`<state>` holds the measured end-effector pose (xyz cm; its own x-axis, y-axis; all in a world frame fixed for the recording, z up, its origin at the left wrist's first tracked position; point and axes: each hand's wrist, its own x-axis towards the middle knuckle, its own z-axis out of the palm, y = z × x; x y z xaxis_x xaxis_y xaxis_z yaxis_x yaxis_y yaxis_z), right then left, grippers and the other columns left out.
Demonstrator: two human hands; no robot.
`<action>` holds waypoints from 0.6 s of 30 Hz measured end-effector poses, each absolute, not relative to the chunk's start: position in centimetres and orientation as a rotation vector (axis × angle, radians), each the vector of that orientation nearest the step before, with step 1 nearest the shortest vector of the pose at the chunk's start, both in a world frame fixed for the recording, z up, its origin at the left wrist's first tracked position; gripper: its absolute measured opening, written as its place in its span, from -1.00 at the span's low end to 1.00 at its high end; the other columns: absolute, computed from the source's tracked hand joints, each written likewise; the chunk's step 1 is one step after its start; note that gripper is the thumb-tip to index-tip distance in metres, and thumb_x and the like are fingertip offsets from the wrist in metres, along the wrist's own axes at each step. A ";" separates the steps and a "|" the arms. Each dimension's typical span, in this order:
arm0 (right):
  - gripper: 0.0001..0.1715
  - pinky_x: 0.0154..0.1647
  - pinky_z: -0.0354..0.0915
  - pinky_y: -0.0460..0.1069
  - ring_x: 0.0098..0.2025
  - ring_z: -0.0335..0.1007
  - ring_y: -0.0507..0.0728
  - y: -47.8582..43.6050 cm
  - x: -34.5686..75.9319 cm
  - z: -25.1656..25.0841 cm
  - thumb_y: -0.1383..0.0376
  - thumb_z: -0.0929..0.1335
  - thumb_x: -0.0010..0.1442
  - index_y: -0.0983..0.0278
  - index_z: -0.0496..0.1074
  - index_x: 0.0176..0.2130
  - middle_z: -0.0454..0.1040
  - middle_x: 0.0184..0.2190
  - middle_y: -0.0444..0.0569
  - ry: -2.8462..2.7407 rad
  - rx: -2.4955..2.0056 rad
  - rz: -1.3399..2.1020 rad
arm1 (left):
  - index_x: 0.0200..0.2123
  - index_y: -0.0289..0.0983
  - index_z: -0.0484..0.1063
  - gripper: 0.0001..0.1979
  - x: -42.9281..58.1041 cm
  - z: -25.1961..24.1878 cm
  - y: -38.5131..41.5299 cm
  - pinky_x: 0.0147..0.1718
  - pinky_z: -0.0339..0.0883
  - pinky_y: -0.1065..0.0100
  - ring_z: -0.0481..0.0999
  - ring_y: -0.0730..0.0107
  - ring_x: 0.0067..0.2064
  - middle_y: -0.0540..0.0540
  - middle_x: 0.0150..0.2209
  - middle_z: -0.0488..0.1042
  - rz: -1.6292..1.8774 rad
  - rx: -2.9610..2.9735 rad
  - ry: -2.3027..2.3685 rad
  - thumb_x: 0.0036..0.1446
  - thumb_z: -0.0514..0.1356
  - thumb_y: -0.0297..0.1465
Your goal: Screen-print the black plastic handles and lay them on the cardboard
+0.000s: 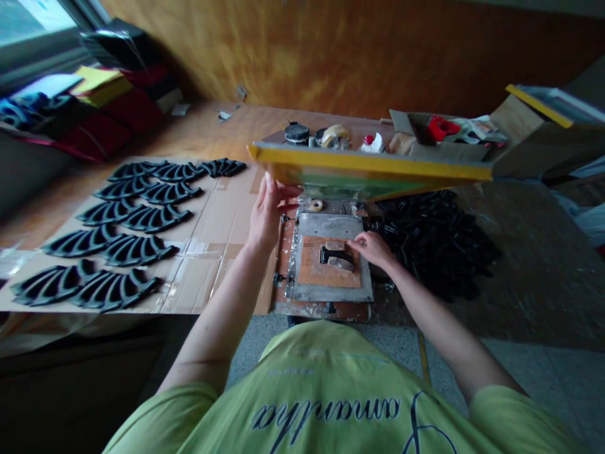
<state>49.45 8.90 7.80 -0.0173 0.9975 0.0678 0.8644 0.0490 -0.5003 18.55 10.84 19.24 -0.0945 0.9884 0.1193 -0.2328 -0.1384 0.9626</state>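
Observation:
My left hand (267, 210) grips the underside of a raised yellow-framed printing screen (368, 165), holding it tilted up. My right hand (373, 246) rests on the metal base plate (331, 291) below, fingertips pinching a small black piece (334, 256) that lies on a brown board. The screen hides the far part of the plate.
Several black fin-shaped pieces (118, 249) lie in rows on cardboard (212, 252) at my left. A heap of black pieces (430, 243) sits at my right. Jars, tape and a cardboard box (439, 142) stand behind the screen. Red and yellow sheets (108, 94) lie far left.

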 end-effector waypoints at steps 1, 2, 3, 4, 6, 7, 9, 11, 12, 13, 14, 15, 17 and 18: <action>-0.64 -0.15 0.31 0.01 -0.22 0.40 0.16 7.9 48.2 6.6 0.02 0.39 0.23 0.26 0.48 -0.35 0.48 -0.35 -0.01 -2.044 -1.838 0.453 | -0.11 -0.20 0.42 -0.51 18.9 19.7 11.5 -0.28 0.46 0.37 0.56 0.36 -0.20 -0.11 -0.28 0.54 1.472 1.085 1.016 0.24 0.03 0.08; -0.67 -0.10 0.29 0.02 -0.16 0.39 0.18 7.1 46.9 5.7 0.05 0.42 0.21 0.27 0.47 -0.36 0.48 -0.31 0.03 -2.149 -1.821 0.432 | -0.09 -0.20 0.41 -0.49 19.2 19.9 11.8 -0.27 0.47 0.36 0.57 0.35 -0.18 -0.11 -0.28 0.54 1.485 1.076 1.017 0.24 0.00 0.08; -0.71 -0.06 0.27 0.02 -0.10 0.37 0.20 6.4 45.6 5.0 0.10 0.43 0.21 0.28 0.46 -0.35 0.48 -0.26 0.06 -2.234 -1.821 0.395 | -0.07 -0.20 0.39 -0.48 19.5 19.7 11.7 -0.26 0.47 0.35 0.57 0.34 -0.17 -0.12 -0.26 0.55 1.505 1.054 1.026 0.24 -0.01 0.09; -0.76 -0.04 0.26 0.03 -0.07 0.35 0.21 5.8 44.4 4.6 0.15 0.43 0.22 0.29 0.44 -0.32 0.48 -0.23 0.09 -2.280 -1.847 0.361 | -0.05 -0.19 0.38 -0.47 19.8 19.0 11.0 -0.26 0.47 0.35 0.57 0.33 -0.16 -0.13 -0.24 0.55 1.516 1.019 1.046 0.24 0.00 0.10; -0.84 -0.07 0.25 0.02 -0.09 0.35 0.21 5.0 42.4 4.8 0.23 0.39 0.27 0.30 0.41 -0.26 0.48 -0.23 0.11 -2.237 -1.964 0.367 | -0.04 -0.21 0.38 -0.44 20.7 16.7 8.4 -0.29 0.48 0.33 0.59 0.27 -0.15 -0.17 -0.20 0.57 1.386 0.932 1.107 0.18 0.06 0.13; -0.86 -0.10 0.25 0.02 -0.11 0.36 0.21 4.5 41.5 5.1 0.25 0.36 0.31 0.30 0.40 -0.24 0.48 -0.24 0.12 -2.177 -2.019 0.395 | -0.04 -0.23 0.39 -0.42 21.3 15.2 6.7 -0.32 0.48 0.32 0.59 0.22 -0.15 -0.20 -0.19 0.58 1.252 0.877 1.137 0.15 0.10 0.14; -0.84 -0.15 0.25 0.02 -0.14 0.37 0.21 3.5 39.6 6.0 0.24 0.32 0.35 0.31 0.38 -0.20 0.48 -0.25 0.13 -2.060 -2.028 0.431 | -0.08 -0.28 0.43 -0.36 22.4 12.1 2.9 -0.35 0.48 0.28 0.60 0.10 -0.13 -0.29 -0.17 0.59 0.797 0.750 1.138 0.05 0.19 0.16; -0.85 -0.13 0.26 0.02 -0.11 0.36 0.22 2.2 38.1 6.8 0.24 0.32 0.35 0.30 0.38 -0.22 0.48 -0.24 0.12 -2.080 -1.830 0.480 | -0.08 -0.28 0.43 -0.35 23.1 9.5 0.0 -0.33 0.48 0.28 0.59 0.10 -0.10 -0.31 -0.10 0.58 0.664 0.614 1.113 0.06 0.15 0.18; -0.87 -0.12 0.26 0.01 -0.10 0.36 0.20 1.7 37.7 7.1 0.26 0.34 0.34 0.29 0.39 -0.24 0.48 -0.25 0.08 -2.140 -1.666 0.544 | -0.09 -0.28 0.42 -0.36 23.1 8.5 -0.8 -0.35 0.47 0.30 0.59 0.14 -0.13 -0.30 -0.10 0.58 0.672 0.565 1.118 0.07 0.14 0.17; -0.91 -0.10 0.26 0.00 -0.10 0.38 0.17 1.3 37.7 7.3 0.29 0.34 0.33 0.27 0.41 -0.25 0.49 -0.26 0.04 -2.193 -1.506 0.628 | -0.11 -0.28 0.42 -0.37 22.7 7.7 -1.1 -0.39 0.45 0.33 0.60 0.20 -0.19 -0.28 -0.13 0.58 0.707 0.545 1.144 0.08 0.14 0.16; -0.93 -0.09 0.26 -0.03 -0.11 0.39 0.14 1.2 38.3 7.4 0.33 0.34 0.32 0.26 0.42 -0.26 0.50 -0.27 -0.01 -2.216 -1.393 0.709 | -0.14 -0.28 0.41 -0.40 21.8 7.0 -0.9 -0.45 0.41 0.38 0.59 0.27 -0.28 -0.24 -0.18 0.59 0.741 0.560 1.188 0.08 0.14 0.15; -0.91 -0.08 0.27 -0.04 -0.13 0.41 0.10 1.3 39.5 7.4 0.37 0.33 0.32 0.25 0.44 -0.26 0.51 -0.27 -0.04 -2.207 -1.362 0.760 | -0.18 -0.29 0.39 -0.42 20.4 6.5 -0.3 -0.52 0.35 0.42 0.56 0.34 -0.38 -0.20 -0.26 0.58 0.764 0.608 1.259 0.08 0.15 0.13; -0.85 -0.06 0.27 -0.06 -0.13 0.43 0.07 2.1 43.5 7.2 0.45 0.32 0.28 0.24 0.47 -0.24 0.53 -0.22 -0.07 -2.128 -1.570 0.750 | -0.25 -0.27 0.35 -0.48 16.5 5.4 1.4 -0.63 0.21 0.47 0.45 0.43 -0.53 -0.10 -0.41 0.54 0.781 0.774 1.469 0.09 0.14 0.10; -0.82 -0.05 0.27 -0.05 -0.10 0.44 0.08 2.6 45.8 6.8 0.48 0.33 0.24 0.24 0.48 -0.24 0.54 -0.19 -0.05 -2.107 -1.760 0.699 | -0.28 -0.26 0.32 -0.51 14.1 4.9 2.3 -0.65 0.16 0.48 0.41 0.44 -0.57 -0.06 -0.47 0.50 0.785 0.866 1.579 0.12 0.12 0.08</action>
<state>45.84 2.64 6.81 -0.1991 0.9772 -0.0734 0.8273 0.1275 -0.5471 14.10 2.33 4.93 -0.1150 0.8593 -0.4984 0.1218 0.5102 0.8514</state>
